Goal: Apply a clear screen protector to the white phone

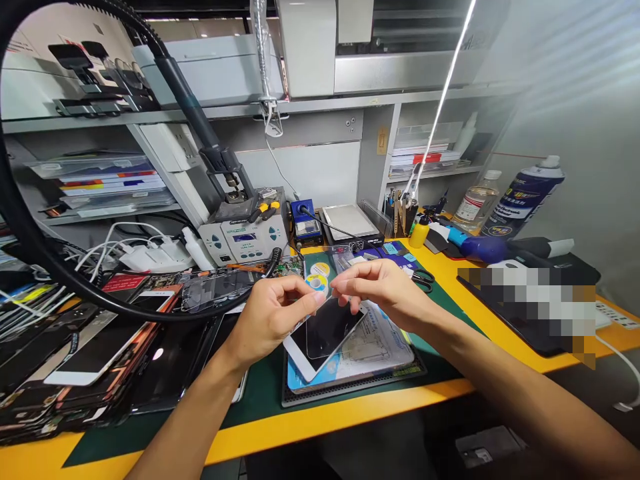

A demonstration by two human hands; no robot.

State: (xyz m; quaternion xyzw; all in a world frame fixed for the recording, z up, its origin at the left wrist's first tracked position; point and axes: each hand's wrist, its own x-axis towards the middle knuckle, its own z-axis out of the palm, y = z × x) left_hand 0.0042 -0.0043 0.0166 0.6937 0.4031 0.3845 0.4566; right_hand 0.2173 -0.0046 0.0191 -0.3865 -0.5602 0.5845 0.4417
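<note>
A white phone (299, 355) with a black screen lies at a slant, face up, on a grey-and-blue repair pad (385, 333). Above its far end, my left hand (275, 310) is closed, thumb and forefinger pinched together. Close to its right, my right hand (385, 290) also pinches with thumb and forefinger, the other fingers curled. Whatever lies between the fingertips is thin and too small to make out. Just behind the fingers sits a small spool (318, 281) with a yellow-and-white label.
Stacked phones and phone parts (100, 347) fill the left side. A magnifier ring (200, 315) arches over them. Behind stand a grey control station (245, 237) and a blue soldering unit (306, 220). Scissors (424, 280), a yellow bottle (419, 232) and a spray can (523, 200) are at right.
</note>
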